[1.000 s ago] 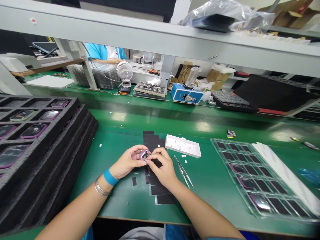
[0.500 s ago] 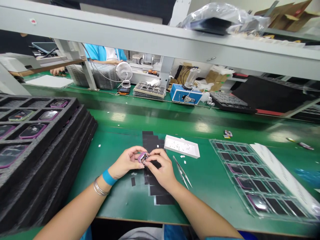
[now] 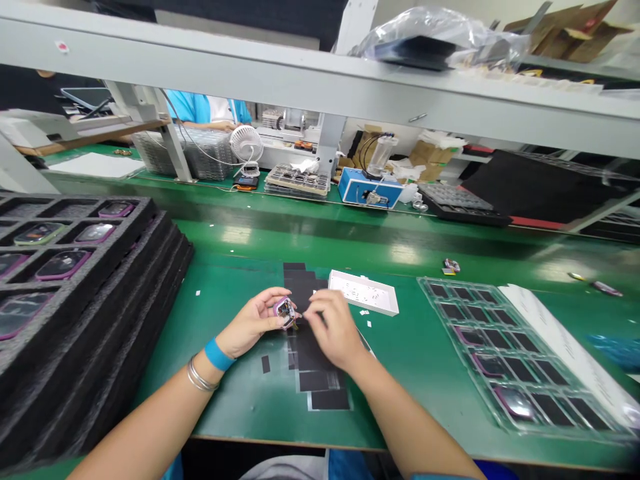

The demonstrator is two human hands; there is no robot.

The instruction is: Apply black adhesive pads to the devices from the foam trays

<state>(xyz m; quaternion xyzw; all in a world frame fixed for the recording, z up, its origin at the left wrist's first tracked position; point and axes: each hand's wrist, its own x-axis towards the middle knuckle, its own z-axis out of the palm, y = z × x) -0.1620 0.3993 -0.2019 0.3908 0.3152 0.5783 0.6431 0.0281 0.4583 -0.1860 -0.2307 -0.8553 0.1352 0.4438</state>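
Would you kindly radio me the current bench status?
Left hand holding small, open, purple-rimmed electronic device. Right hand just beside it, grip unclear. Slim silver tweezers mostly hidden behind that hand.

The left hand point(image 3: 250, 323) and right hand point(image 3: 336, 327) are bare. The left arm point(image 3: 145, 423) wears a flat, bright blue wristband point(image 3: 219, 355) and, nearer the elbow, at least 2 thin, shiny silver bangles point(image 3: 197, 380). A blue sleeve point(image 3: 445, 477) edges the right arm point(image 3: 410, 420); below the table edge, pale grey cloth point(image 3: 285, 475) shows beside blue cloth point(image 3: 350, 465).

gap beside foam trays point(image 3: 135, 287), box point(image 3: 370, 305) past right hand point(image 3: 336, 328)
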